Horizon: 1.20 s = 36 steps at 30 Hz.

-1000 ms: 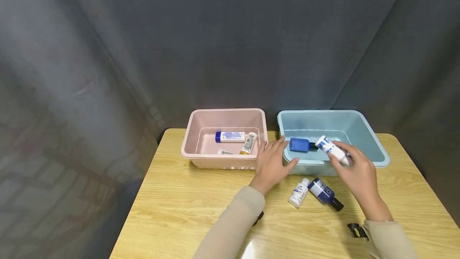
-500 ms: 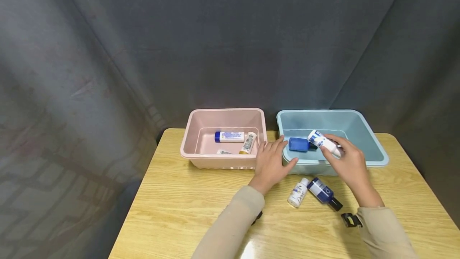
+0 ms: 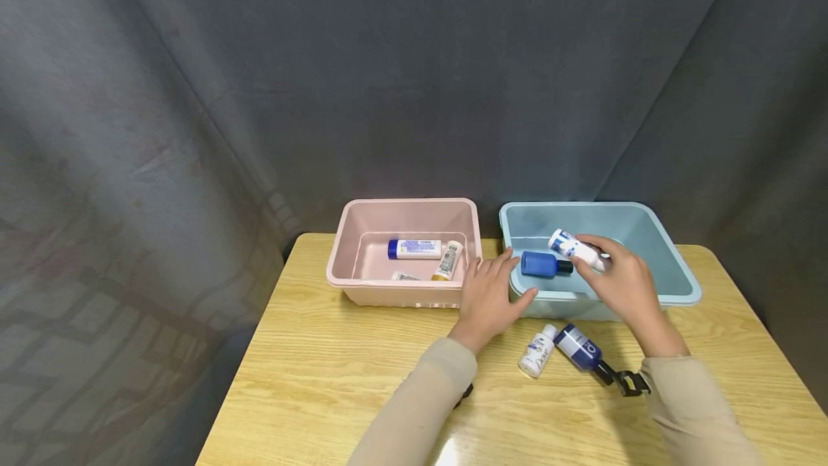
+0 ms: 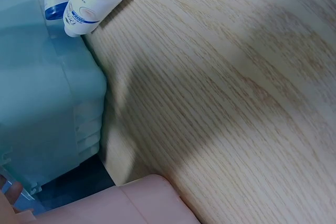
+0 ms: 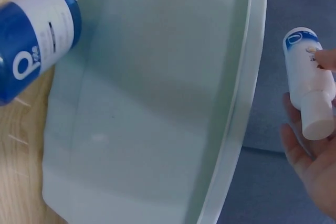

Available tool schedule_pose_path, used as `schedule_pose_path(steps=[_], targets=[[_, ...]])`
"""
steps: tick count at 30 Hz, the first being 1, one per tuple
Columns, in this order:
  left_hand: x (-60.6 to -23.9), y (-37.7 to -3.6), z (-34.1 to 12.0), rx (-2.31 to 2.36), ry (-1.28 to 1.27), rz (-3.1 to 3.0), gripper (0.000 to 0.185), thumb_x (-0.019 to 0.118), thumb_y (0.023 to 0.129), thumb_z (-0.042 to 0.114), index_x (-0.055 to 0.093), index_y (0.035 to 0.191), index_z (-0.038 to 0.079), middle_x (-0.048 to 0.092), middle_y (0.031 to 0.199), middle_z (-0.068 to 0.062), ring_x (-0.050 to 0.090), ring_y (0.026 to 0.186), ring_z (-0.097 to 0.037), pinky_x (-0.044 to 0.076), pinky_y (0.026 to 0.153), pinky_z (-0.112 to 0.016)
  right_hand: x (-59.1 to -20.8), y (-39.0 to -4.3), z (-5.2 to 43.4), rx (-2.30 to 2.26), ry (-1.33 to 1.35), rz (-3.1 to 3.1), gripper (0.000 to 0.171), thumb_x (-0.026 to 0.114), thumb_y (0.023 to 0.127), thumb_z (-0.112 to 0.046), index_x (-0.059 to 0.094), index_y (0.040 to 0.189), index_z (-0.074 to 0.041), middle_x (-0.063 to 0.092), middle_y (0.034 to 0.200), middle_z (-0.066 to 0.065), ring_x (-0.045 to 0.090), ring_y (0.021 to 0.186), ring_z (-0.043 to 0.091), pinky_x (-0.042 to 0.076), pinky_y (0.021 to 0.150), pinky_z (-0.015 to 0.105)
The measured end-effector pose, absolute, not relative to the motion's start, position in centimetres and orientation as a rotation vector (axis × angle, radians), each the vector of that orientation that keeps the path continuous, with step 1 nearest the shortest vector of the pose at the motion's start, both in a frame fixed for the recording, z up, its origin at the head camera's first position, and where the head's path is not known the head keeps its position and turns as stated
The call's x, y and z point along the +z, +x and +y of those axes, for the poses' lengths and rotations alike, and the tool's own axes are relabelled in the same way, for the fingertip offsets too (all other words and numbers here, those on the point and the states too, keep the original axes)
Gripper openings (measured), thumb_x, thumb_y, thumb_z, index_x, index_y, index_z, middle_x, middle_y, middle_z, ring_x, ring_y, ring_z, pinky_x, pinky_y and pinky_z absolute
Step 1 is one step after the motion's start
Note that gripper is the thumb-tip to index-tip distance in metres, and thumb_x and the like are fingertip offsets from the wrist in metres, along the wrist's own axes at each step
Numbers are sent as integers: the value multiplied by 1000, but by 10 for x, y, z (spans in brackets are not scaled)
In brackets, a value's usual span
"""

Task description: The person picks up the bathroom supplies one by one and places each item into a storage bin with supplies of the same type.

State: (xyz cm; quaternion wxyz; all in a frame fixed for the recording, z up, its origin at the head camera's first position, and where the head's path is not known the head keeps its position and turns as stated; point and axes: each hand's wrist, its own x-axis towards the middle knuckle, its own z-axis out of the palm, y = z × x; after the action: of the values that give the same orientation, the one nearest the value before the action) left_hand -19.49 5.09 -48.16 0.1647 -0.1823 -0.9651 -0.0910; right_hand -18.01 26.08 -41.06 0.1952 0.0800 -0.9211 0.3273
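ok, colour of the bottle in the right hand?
White bottle with blue label, held by right hand; right wrist view clearest.

Dark grey curtain [image 3: 414, 70] hangs behind a light wooden table [image 3: 336, 380] — evenly lit.

A "Dove" logo marks the small white bottle [image 3: 537, 351]; the dark blue bottle [image 5: 32, 40] bears a large "P".

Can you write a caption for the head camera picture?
Right hand holds a white bottle over the blue bin.
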Motion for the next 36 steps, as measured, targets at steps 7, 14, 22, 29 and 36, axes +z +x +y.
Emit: schedule_pose_path(steps=[7,14,22,29,36], targets=[[-481,-194,50,-253,-519,-2747,65,42,94,69,52,142,26,44,152,8,50,126,-10,27,115,-42,-409,-192,264,890,251,-2682,40,72,92,-20,64,128,-4,66,110,24,61,84,34,44,63,42],[-481,-195,51,-249,-525,-2748,66,41,94,70,51,143,27,43,152,9,50,127,-10,26,116,-41,-408,-202,262,909,325,-2744,38,71,93,-21,64,126,-3,67,110,27,60,80,32,46,61,39],[-481,-195,50,-248,-526,-2756,67,39,94,70,50,144,26,43,153,9,50,127,-10,25,116,-42,-407,-215,256,937,379,-2850,39,70,94,-18,63,128,-3,66,112,28,64,81,33,50,64,42],[-481,-195,50,-248,-517,-2766,67,38,95,70,50,143,27,42,153,9,50,127,-11,24,117,-41,-414,-228,259,987,372,-2928,38,66,94,-11,60,130,1,60,123,33,57,110,51,50,83,61],[-480,-194,50,-246,-527,-2751,66,39,94,70,51,143,26,43,153,9,51,126,-11,25,116,-42,-424,-236,266,1016,377,-2955,38,66,94,-12,61,128,4,60,123,33,56,111,50,48,87,63]])
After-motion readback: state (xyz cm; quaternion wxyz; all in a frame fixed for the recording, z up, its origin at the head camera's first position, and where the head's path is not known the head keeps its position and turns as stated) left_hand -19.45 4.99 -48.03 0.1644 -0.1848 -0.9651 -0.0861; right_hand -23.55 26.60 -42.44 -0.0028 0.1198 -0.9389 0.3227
